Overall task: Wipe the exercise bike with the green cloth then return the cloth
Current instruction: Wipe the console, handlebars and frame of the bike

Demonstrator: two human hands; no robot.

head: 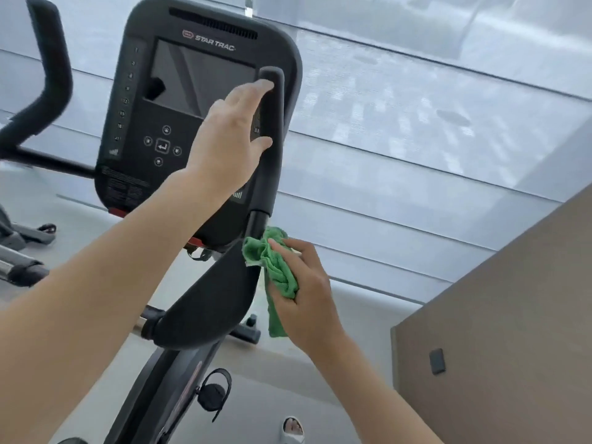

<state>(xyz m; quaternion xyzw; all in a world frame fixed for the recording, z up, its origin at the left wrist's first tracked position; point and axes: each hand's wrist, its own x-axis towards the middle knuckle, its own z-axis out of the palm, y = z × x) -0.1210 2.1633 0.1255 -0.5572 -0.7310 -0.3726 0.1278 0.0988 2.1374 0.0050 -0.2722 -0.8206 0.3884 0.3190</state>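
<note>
The green cloth (pixel 278 274) is bunched against the exercise bike's (pixel 205 299) right handlebar (pixel 270 149), just below its foam grip, gripped by the right hand (pixel 304 293). The left hand (pixel 230 136) rests straight-fingered on that grip, partly hiding the console (pixel 179 100). The bike's base is cut off.

Behind everything we see a wide pale grey translucent roller blind (pixel 416 129) crossed by thin horizontal seams. At the right edge stands a flat beige-brown wall panel (pixel 512 331) with a small dark rectangular switch (pixel 437 361) on its face. On the light grey floor (pixel 80 216) near the left edge rests part of another dark exercise machine's frame (pixel 22 235).
</note>
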